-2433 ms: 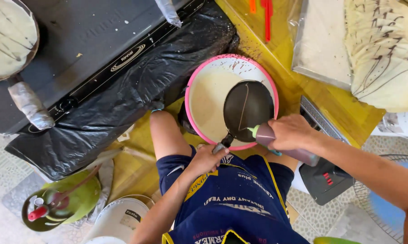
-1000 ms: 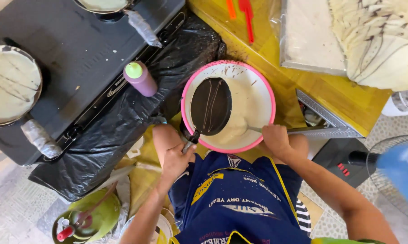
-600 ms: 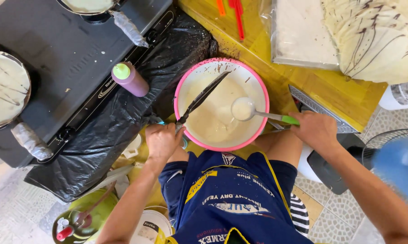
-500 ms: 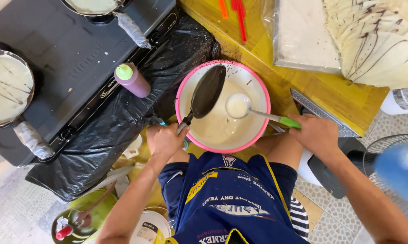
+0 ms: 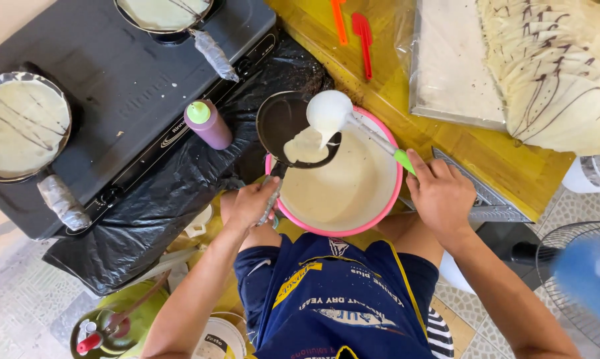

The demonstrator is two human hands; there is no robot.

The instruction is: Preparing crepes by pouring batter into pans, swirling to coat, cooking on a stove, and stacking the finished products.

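batter (image 5: 306, 147) runs from round ladle (image 5: 330, 112), right hand (image 5: 441, 197) gripping it, into dark pan (image 5: 288, 127); left hand (image 5: 255, 203) clasps handle.

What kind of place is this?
Probably a small crepe-making kitchen or stall: a gas stove with pans, a batter bowl and a stack of cooked crepes.
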